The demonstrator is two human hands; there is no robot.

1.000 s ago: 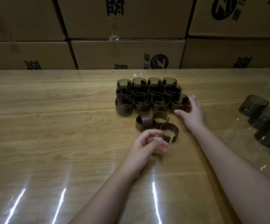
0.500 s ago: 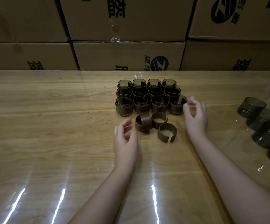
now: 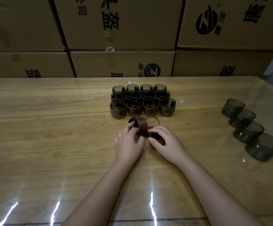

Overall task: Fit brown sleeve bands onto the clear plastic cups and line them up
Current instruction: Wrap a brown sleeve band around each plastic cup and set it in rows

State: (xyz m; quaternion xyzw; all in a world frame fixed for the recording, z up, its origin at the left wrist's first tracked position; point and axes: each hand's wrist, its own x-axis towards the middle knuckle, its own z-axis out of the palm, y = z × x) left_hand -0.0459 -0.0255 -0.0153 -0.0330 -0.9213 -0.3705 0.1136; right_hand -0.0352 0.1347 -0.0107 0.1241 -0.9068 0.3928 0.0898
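Several clear cups with brown sleeve bands (image 3: 143, 101) stand in rows at the table's middle. Just in front of them my left hand (image 3: 129, 144) pinches a brown sleeve band (image 3: 141, 127) that stands on its edge. My right hand (image 3: 166, 142) curls its fingers round a second band (image 3: 156, 138) lying right beside the first. A third band (image 3: 155, 119) shows partly behind them. At the right, several bare clear cups (image 3: 246, 126) lie on their sides in a line.
Stacked cardboard boxes (image 3: 122, 62) form a wall along the far edge of the wooden table (image 3: 50, 136), which has a glossy clear cover. A small white scrap (image 3: 181, 100) lies to the right of the sleeved cups.
My left hand moved forward and took hold of a band. My right hand left the sleeved cup at the row's right end and came back onto a loose band.
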